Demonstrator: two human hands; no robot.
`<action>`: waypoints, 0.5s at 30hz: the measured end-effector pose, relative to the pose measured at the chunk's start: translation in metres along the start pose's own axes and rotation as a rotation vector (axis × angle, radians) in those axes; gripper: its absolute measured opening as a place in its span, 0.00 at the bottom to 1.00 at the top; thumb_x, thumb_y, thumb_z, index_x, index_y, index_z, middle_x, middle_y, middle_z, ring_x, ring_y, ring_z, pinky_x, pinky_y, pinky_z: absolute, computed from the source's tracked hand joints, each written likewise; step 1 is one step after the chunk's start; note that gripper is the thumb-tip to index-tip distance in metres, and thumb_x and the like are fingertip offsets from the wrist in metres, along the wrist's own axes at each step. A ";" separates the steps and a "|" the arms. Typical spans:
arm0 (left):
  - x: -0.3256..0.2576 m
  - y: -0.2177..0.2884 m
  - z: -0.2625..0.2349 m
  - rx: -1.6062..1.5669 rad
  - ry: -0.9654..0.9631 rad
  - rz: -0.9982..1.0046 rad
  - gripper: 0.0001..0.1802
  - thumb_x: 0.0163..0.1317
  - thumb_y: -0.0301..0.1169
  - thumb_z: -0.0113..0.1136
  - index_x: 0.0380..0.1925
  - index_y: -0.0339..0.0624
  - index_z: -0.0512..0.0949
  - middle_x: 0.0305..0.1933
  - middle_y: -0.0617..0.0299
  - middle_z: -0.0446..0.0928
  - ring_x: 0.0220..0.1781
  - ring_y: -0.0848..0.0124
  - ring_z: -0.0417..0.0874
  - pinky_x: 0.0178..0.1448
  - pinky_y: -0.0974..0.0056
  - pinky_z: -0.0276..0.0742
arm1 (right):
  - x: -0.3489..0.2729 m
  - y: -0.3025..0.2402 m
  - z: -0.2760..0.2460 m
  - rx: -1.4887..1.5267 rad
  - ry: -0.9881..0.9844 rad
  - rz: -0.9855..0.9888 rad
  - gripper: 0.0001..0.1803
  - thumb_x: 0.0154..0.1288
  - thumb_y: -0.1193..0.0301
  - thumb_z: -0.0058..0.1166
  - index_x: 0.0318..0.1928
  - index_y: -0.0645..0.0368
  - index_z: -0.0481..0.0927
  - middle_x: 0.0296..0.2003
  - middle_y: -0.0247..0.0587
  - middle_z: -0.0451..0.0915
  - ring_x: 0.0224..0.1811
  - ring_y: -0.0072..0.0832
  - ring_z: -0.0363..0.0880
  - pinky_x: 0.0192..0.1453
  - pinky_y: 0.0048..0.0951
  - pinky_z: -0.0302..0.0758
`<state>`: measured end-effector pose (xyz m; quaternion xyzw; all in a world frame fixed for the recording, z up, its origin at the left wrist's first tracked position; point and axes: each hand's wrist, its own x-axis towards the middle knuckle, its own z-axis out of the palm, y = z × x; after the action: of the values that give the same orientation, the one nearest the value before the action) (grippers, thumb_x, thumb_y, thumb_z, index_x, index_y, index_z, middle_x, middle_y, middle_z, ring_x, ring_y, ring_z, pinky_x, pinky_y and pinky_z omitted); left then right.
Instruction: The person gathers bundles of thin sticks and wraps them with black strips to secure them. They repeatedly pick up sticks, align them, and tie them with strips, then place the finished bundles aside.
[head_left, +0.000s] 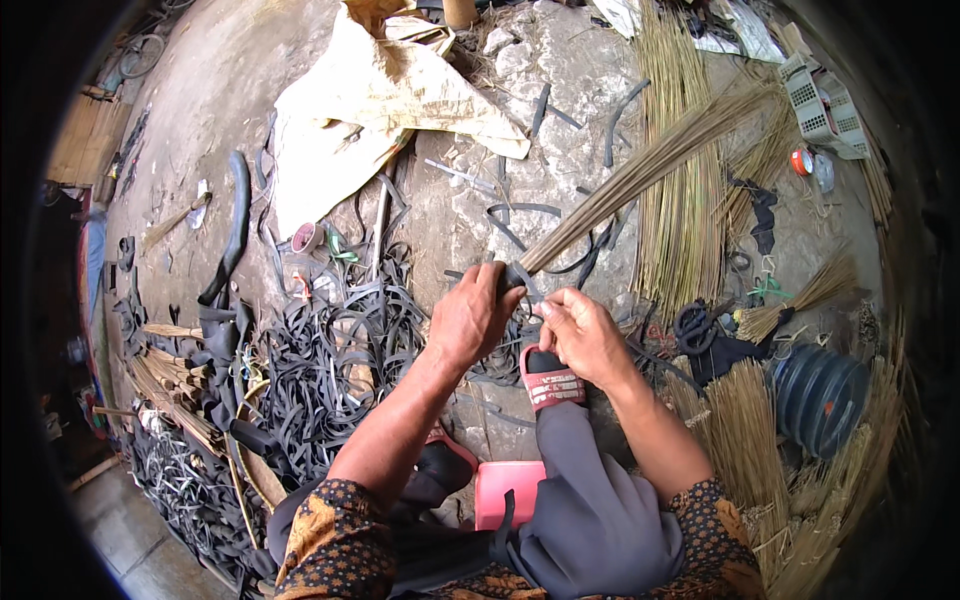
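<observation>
Beyond left hand (pixel 470 315), clenched on its end — stick bundle (pixel 635 180); right hand (pixel 585 335) pinching strip (pixel 529 282)

Rough, stained grey-brown floor (pixel 215 100)

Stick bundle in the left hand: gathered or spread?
Gathered: the stick bundle narrows into a dark band at the left hand, widening only slightly toward its far end.

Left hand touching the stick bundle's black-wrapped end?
Touching. The head view shows the left hand gripping the stick bundle at its black-wrapped end.
</observation>
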<state>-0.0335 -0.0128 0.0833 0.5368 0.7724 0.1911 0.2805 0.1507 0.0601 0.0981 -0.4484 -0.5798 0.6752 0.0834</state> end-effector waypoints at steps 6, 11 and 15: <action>0.005 -0.009 -0.001 -0.125 -0.050 -0.078 0.26 0.75 0.50 0.62 0.46 0.33 0.79 0.36 0.40 0.83 0.40 0.41 0.87 0.45 0.45 0.81 | -0.011 -0.019 0.000 -0.068 -0.058 -0.174 0.15 0.82 0.64 0.52 0.40 0.64 0.80 0.25 0.37 0.79 0.25 0.22 0.75 0.32 0.30 0.73; 0.015 -0.017 -0.037 -0.268 -0.157 -0.249 0.29 0.74 0.54 0.63 0.45 0.32 0.83 0.24 0.48 0.80 0.26 0.55 0.81 0.35 0.52 0.76 | -0.061 -0.021 -0.009 -0.093 -0.131 -0.316 0.13 0.82 0.66 0.52 0.39 0.62 0.78 0.23 0.36 0.76 0.25 0.23 0.74 0.31 0.32 0.72; 0.002 -0.002 -0.054 -0.901 -0.254 -0.277 0.28 0.75 0.56 0.64 0.40 0.37 0.83 0.26 0.69 0.78 0.27 0.81 0.77 0.30 0.70 0.70 | -0.046 -0.003 -0.028 -0.065 -0.214 -0.229 0.10 0.83 0.68 0.51 0.43 0.60 0.79 0.25 0.32 0.77 0.26 0.20 0.75 0.32 0.29 0.73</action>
<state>-0.0699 -0.0111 0.1228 0.2731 0.6369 0.4003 0.5996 0.1961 0.0513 0.1263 -0.3074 -0.6544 0.6858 0.0832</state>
